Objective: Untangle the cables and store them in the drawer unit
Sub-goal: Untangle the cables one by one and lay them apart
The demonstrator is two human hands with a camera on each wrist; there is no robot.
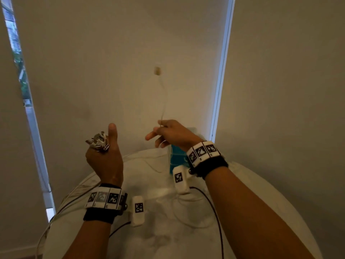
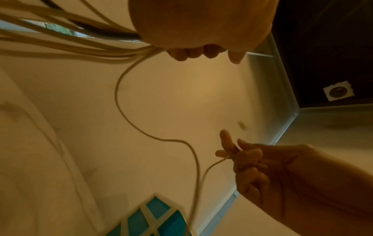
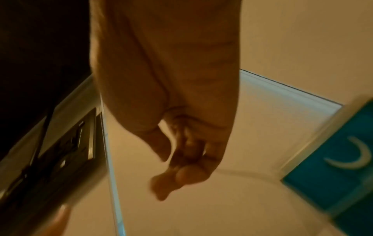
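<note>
My left hand [image 1: 102, 147] is raised and grips a bundle of white cables, with several metal plugs [image 1: 97, 140] sticking out above the fist. From below, its curled fingers [image 2: 193, 53] hold the cable bundle [image 2: 60, 39], which trails off to the left. One thin white cable [image 2: 121, 99] loops from that fist to my right hand [image 2: 240, 157]. The right hand [image 1: 161, 131] pinches this cable, and its free end with a plug [image 1: 157, 70] swings up in the air in front of the wall. The blue drawer unit [image 1: 176, 156] stands behind my right wrist.
More white cable loops [image 1: 186, 214] lie on the white round table [image 1: 265, 193]. A thin black wire [image 1: 214, 208] runs from my right wristband. White cables [image 1: 61, 202] hang over the table's left edge. A wall with blinds is close behind.
</note>
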